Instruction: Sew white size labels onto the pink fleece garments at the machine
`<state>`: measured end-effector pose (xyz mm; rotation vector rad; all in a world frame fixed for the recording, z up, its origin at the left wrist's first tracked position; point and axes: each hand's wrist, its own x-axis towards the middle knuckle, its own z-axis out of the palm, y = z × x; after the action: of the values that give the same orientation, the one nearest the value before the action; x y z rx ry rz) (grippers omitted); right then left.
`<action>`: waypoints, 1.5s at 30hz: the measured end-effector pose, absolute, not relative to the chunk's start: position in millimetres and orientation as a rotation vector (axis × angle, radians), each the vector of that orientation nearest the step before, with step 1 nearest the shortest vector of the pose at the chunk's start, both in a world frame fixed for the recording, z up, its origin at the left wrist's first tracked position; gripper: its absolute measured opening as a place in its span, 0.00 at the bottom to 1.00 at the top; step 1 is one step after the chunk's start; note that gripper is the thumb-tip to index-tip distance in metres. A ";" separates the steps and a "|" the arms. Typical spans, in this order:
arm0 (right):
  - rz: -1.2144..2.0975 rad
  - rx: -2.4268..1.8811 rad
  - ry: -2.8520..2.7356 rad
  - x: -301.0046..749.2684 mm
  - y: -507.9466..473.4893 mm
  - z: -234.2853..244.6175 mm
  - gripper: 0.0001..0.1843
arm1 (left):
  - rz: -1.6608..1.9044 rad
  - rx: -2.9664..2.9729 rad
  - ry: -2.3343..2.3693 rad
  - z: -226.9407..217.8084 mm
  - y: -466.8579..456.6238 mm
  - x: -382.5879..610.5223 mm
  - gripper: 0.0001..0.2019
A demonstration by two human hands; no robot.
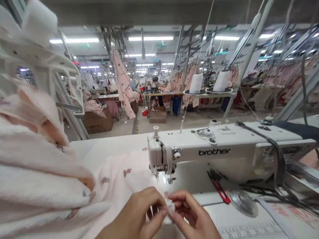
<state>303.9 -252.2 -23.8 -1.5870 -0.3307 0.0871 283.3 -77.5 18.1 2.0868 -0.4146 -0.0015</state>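
Observation:
My left hand [139, 215] and my right hand [191, 215] meet at the bottom middle, just in front of the needle of a white sewing machine [219, 149]. Both pinch the edge of a pale pink fleece fabric [117, 182] with small printed marks, fingers pressed together on it. The fabric spreads left across the white table [104, 149] and joins a big heap of the same fleece [32, 172] at the left. What lies right under the fingertips is blurred.
Red-handled snips [219, 189] and a round clear disc [243, 202] lie right of the needle, with paper sheets [249, 225] in front. Two white thread cones [209, 81] stand behind the machine. Beyond are cardboard boxes [97, 122], hanging pink garments [123, 83] and other workstations.

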 end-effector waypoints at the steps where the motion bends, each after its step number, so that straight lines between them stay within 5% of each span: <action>1: 0.086 -1.557 -0.304 302.7 -251.3 -19.5 0.16 | -0.014 2.030 -0.325 19.2 -79.7 281.8 0.12; 4: 0.079 -1.472 -0.205 298.0 -245.4 -10.5 0.18 | -0.134 1.812 -0.043 18.6 -85.8 280.4 0.25; 9: 0.162 -1.301 -0.095 290.4 -237.7 -13.0 0.19 | -0.212 1.631 0.028 14.8 -85.5 285.3 0.14; 14: 0.275 -1.593 -0.303 298.7 -251.1 -9.7 0.15 | -0.171 1.878 -0.056 17.7 -79.7 286.3 0.09; 18: 0.357 -1.690 -0.356 306.1 -260.9 -4.8 0.16 | -0.151 1.840 -0.037 16.6 -80.9 286.4 0.13; 21: 0.249 -1.618 -0.446 308.2 -263.9 -9.9 0.11 | -0.504 1.530 0.165 10.7 -80.5 289.6 0.26; 24: 0.120 -1.643 -0.632 309.3 -266.1 -18.3 0.07 | -0.847 1.218 0.204 6.0 -79.5 292.6 0.24; 32: 0.388 -1.472 -0.276 310.3 -263.0 -16.6 0.16 | -0.231 1.587 0.061 11.3 -88.8 282.2 0.17; 45: 0.261 -1.611 -0.206 300.8 -257.2 -5.6 0.17 | -0.288 1.540 0.139 14.6 -88.5 285.8 0.17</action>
<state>300.8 -257.2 -5.6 -1.6107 -0.2065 0.2610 285.8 -88.5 14.6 1.5403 0.1390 -0.2878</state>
